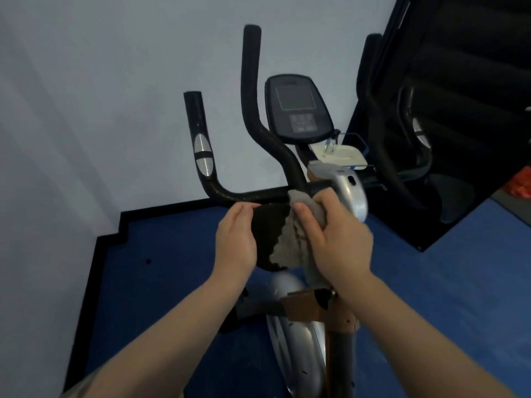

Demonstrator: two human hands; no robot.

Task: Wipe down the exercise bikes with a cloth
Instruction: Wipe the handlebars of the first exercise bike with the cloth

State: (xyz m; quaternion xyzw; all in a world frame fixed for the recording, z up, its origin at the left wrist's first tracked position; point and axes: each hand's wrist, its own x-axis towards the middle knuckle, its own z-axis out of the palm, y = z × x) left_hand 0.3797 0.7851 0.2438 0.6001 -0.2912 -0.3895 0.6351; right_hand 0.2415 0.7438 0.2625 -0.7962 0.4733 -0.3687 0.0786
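An exercise bike stands in front of me, with black foam handlebars (253, 116), a dark console (297, 107) and a silver body (353, 193). Its black saddle (268, 234) lies between my hands. My left hand (237, 239) holds the saddle's left edge, fingers curled over its rim. My right hand (333, 234) grips a crumpled grey cloth (287, 242) and presses it on the saddle's right side. The cloth also bunches up near the handlebar stem.
A white wall stands behind the bike, with a black skirting (120, 225) at its foot. The floor (161, 282) is blue. A large mirror (448, 110) leans at the right and reflects the bike. A white tray (339, 155) sits behind the console.
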